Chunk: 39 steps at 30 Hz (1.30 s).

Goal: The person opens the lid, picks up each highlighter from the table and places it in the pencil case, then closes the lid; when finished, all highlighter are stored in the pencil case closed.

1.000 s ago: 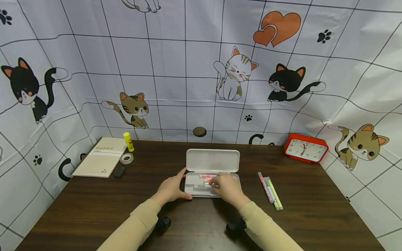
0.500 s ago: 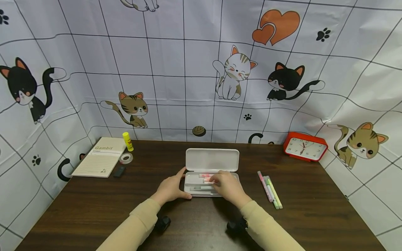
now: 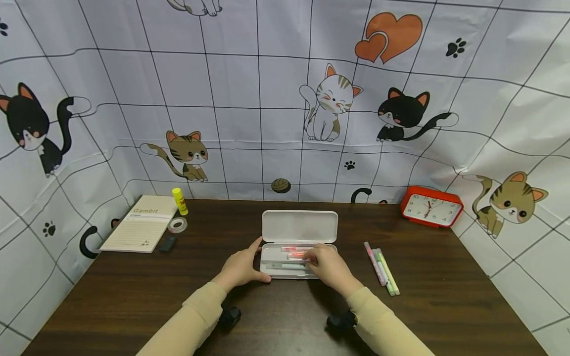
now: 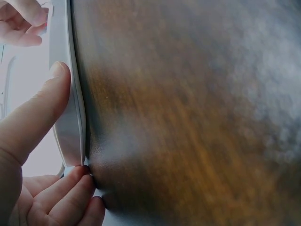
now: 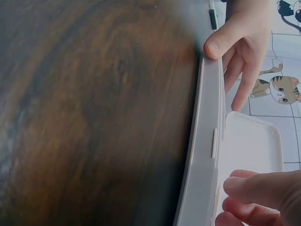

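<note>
A white pencil case stands with its lid raised on the dark table. Pens with red parts lie in its base, with a pale pen in front of them. My left hand grips the case's left end, its thumb against the front wall and the fingers round the corner. Over the right half of the base, my right hand has curled fingertips down at the ends of the red pens. In the right wrist view these fingertips are behind the front wall, and I cannot tell whether they pinch a pen.
Several highlighters lie right of the case. A red alarm clock stands at the back right. At the back left are a notepad, a yellow glue stick, a tape roll and a dark eraser.
The right hand has shifted slightly right along the case, baring more of the red pens and the pale pen. The left hand keeps its hold on the case.
</note>
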Available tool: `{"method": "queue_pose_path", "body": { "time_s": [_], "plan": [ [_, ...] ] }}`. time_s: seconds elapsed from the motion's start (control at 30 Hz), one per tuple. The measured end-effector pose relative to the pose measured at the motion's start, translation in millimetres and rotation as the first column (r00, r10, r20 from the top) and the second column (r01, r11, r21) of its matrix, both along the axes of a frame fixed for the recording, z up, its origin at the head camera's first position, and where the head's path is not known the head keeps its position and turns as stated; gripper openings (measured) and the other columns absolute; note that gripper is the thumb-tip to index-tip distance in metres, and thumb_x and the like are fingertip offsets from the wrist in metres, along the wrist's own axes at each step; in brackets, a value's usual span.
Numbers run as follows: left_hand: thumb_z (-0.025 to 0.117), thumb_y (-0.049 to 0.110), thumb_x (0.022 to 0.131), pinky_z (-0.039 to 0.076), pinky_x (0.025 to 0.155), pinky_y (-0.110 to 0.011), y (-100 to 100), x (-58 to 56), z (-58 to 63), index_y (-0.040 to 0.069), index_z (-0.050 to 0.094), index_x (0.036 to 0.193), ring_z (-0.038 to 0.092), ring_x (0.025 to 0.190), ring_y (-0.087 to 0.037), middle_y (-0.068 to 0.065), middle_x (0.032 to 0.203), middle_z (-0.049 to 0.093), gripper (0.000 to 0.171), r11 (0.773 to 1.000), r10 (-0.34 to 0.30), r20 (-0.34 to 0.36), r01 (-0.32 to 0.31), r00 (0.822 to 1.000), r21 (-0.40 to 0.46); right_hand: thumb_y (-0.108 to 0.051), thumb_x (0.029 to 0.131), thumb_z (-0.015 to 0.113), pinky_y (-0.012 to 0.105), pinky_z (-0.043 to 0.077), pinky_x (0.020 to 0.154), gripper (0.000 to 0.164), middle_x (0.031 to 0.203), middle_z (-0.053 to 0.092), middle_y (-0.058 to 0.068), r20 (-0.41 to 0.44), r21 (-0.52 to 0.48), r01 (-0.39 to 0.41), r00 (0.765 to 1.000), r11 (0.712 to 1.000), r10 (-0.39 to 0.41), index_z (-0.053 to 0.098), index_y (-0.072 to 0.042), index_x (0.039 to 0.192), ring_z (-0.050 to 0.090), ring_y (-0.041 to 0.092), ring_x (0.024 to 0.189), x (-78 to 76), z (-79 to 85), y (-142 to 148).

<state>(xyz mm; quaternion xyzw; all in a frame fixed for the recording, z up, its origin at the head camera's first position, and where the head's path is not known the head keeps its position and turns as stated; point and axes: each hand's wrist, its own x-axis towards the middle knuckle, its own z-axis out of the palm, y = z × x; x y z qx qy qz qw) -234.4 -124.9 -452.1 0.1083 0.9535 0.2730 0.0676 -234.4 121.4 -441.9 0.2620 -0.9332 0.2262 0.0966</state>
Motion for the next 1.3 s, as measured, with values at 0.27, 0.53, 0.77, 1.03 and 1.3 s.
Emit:
{"method": "queue_pose_path", "body": {
  "time_s": [0.27, 0.53, 0.77, 1.03, 1.3],
  "plan": [
    [0.086, 0.043, 0.064, 0.044, 0.095, -0.051, -0.1, 0.2, 0.0, 0.007, 0.025, 0.150, 0.054, 0.119, -0.034, -0.010, 0.137, 0.054, 0.111, 1.000, -0.002, 0.003, 0.002, 1.000, 0.007, -0.006, 0.077, 0.075, 0.027, 0.044, 0.060, 0.011, 0.073, 0.058, -0.005, 0.018, -0.018, 0.023, 1.000, 1.000, -0.023, 0.074, -0.012, 0.086, 0.051, 0.010, 0.068, 2.3, 4.6, 4.2],
    [0.086, 0.043, 0.064, 0.044, 0.094, -0.051, -0.7, -0.4, -1.1, 0.007, 0.026, 0.150, 0.054, 0.119, -0.035, -0.010, 0.137, 0.054, 0.111, 1.000, -0.003, -0.003, 0.003, 1.000, 0.007, -0.008, 0.079, 0.074, 0.026, 0.044, 0.060, 0.008, 0.073, 0.057, -0.005, 0.046, -0.049, 0.105, 0.994, 0.993, -0.102, 0.074, -0.013, 0.085, 0.053, 0.012, 0.068, 3.3, 6.4, 21.3],
    [0.086, 0.043, 0.064, 0.044, 0.094, -0.051, -0.4, -0.7, -2.2, 0.007, 0.026, 0.150, 0.054, 0.119, -0.035, -0.010, 0.137, 0.054, 0.111, 1.000, -0.004, 0.001, 0.004, 1.000, 0.006, -0.006, 0.078, 0.074, 0.025, 0.042, 0.057, 0.011, 0.070, 0.055, -0.004, 0.036, -0.047, 0.161, 0.987, 0.986, -0.160, 0.073, -0.009, 0.088, 0.048, 0.009, 0.063, 4.0, 6.2, 46.0],
    [0.086, 0.043, 0.064, 0.044, 0.094, -0.051, 0.0, -0.9, -1.3, 0.008, 0.025, 0.150, 0.054, 0.119, -0.034, -0.009, 0.137, 0.054, 0.111, 1.000, -0.004, 0.008, 0.004, 1.000, -0.002, -0.006, 0.079, 0.073, 0.031, 0.044, 0.064, 0.017, 0.069, 0.055, -0.004, 0.069, -0.019, 0.204, 0.977, 0.979, -0.202, 0.071, -0.007, 0.096, 0.048, 0.009, 0.063, 5.5, 7.1, 76.1],
    [0.086, 0.042, 0.064, 0.043, 0.095, -0.052, 0.1, -1.3, -0.6, 0.008, 0.026, 0.150, 0.053, 0.119, -0.035, -0.010, 0.137, 0.054, 0.110, 1.000, -0.006, 0.000, 0.006, 1.000, 0.000, -0.008, 0.080, 0.073, 0.029, 0.043, 0.060, 0.018, 0.070, 0.055, -0.004, 0.075, -0.009, 0.266, 0.961, 0.964, -0.265, 0.071, -0.006, 0.098, 0.049, 0.011, 0.065, 11.2, 7.5, 102.9]
  ]
}}
